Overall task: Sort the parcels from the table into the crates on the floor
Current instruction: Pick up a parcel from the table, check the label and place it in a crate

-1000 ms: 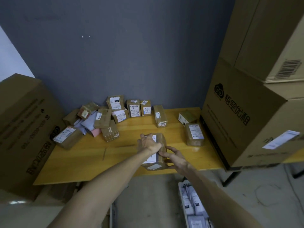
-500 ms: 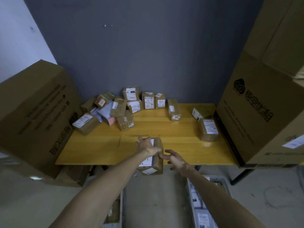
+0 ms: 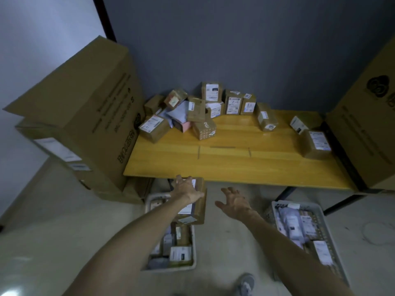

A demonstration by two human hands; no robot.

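My left hand (image 3: 186, 189) grips a brown cardboard parcel (image 3: 195, 207) with white labels from above. It hangs in front of the table's near edge, over the left grey crate (image 3: 171, 267) on the floor, which holds several parcels. My right hand (image 3: 235, 202) is off the parcel, fingers spread and holding nothing, to the right of it. A second grey crate (image 3: 324, 223) at the right is also filled with parcels. Several brown parcels (image 3: 202, 111) are heaped at the back left of the yellow wooden table (image 3: 235, 165), and a few lie at its right, such as a labelled box (image 3: 317, 144).
Large cardboard cartons stand at the left (image 3: 85, 107) and right (image 3: 367, 133) ends of the table. A grey wall is behind. My shoe (image 3: 245, 284) shows on the concrete floor between the two crates.
The parcel left the table top and moved down and left over the left crate in my left hand. My right hand let go of it and opened. The view tilted down.
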